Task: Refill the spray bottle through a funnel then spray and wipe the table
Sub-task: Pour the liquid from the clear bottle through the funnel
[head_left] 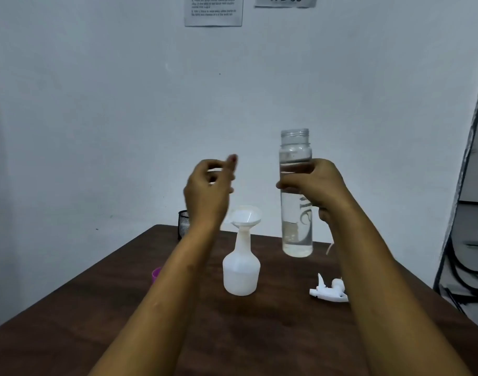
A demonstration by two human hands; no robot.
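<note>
Head view: my right hand [317, 185] grips the uncapped water bottle [296, 191] upright, just right of and above the funnel [246, 216] in the spray bottle [241, 270]; left hand [208, 185] loosely curled, contents unclear.

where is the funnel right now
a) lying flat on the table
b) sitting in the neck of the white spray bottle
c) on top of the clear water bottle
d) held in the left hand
b: the funnel sits upright in the neck of the white spray bottle, which stands on the table.
</note>
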